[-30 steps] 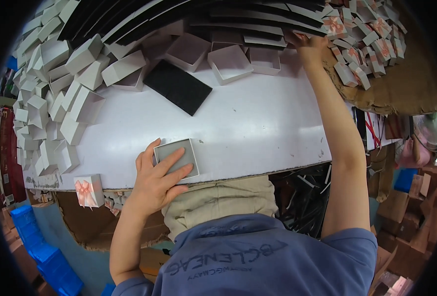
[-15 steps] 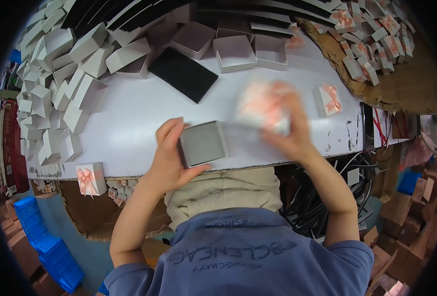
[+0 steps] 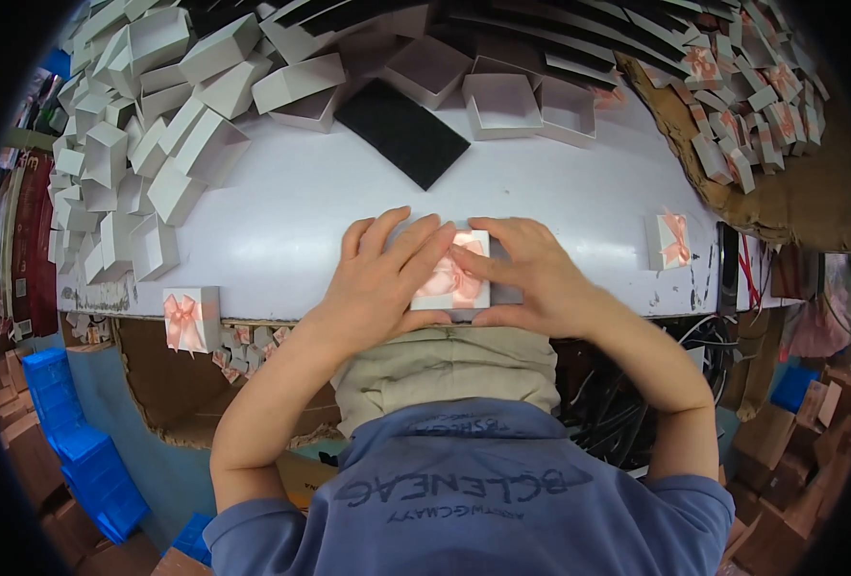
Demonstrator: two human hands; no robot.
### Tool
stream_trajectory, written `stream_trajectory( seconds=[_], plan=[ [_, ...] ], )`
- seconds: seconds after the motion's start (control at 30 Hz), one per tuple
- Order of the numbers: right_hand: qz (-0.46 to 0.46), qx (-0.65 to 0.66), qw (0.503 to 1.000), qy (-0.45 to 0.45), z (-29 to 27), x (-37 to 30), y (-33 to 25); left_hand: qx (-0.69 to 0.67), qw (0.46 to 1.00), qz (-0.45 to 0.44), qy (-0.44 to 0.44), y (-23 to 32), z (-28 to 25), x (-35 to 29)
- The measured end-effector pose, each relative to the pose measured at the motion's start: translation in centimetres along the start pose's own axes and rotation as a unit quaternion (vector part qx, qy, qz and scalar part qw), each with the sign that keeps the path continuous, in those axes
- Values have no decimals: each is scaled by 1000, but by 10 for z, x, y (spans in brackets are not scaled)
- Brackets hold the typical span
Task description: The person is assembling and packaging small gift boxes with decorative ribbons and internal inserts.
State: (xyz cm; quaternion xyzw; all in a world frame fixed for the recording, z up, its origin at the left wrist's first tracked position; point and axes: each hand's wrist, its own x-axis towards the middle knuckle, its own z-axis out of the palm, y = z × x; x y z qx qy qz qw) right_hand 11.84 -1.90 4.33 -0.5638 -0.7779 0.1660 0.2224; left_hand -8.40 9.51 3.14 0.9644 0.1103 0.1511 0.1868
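Note:
Near the table's front edge, a white gift box [image 3: 475,247] with a pink ribbon bow on its lid sits between my two hands. My left hand [image 3: 382,278] lies over its left side, fingertips reaching onto the bow. On the right side, my right hand [image 3: 531,274] grips the box, thumb low along its front and a finger on the ribbon. The lower part of the box is mostly hidden by my hands and the lid. A black foam sheet [image 3: 402,134] lies on the table beyond them.
Open white box halves [image 3: 502,106] stand behind the foam, and many more pile up at the left [image 3: 109,163]. Single bow-topped boxes sit at the left edge [image 3: 192,319] and at the right [image 3: 668,241]. A cardboard tray [image 3: 733,206] of bow lids fills the far right.
My right hand has brought the bow-topped lid left and down onto the grey-lined box base held in my left hand. Both hands now close around the box.

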Motion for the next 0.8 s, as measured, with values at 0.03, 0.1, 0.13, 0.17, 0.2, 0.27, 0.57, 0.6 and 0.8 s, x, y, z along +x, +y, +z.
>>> stream_trajectory(
  seconds=[0.03,0.1,0.13,0.17,0.2,0.27,0.57,0.6,0.8],
  plan=[
    [-4,1,1000,0,-4,10,3,12,999,-32,-12,1,-6,-6],
    [-17,-38,996,77,-9,42,15,43,993,-105,-22,1,-27,-24],
    [30,1,995,97,-11,60,19,59,988,-141,-19,0,-40,-38],
    [75,43,989,117,-8,80,22,57,971,-229,-39,-4,-53,-55],
    [73,45,989,118,0,98,27,55,946,-315,-57,-9,-64,-73],
    [153,-133,973,109,16,128,35,250,881,-399,-50,-15,-81,-107],
    [195,58,970,132,-16,107,21,82,957,-127,248,-85,-72,10],
    [117,-31,976,182,-21,92,11,168,948,-122,243,-100,-69,22],
    [-31,-293,949,109,12,9,26,128,968,-48,209,-150,-63,51]
  ],
)
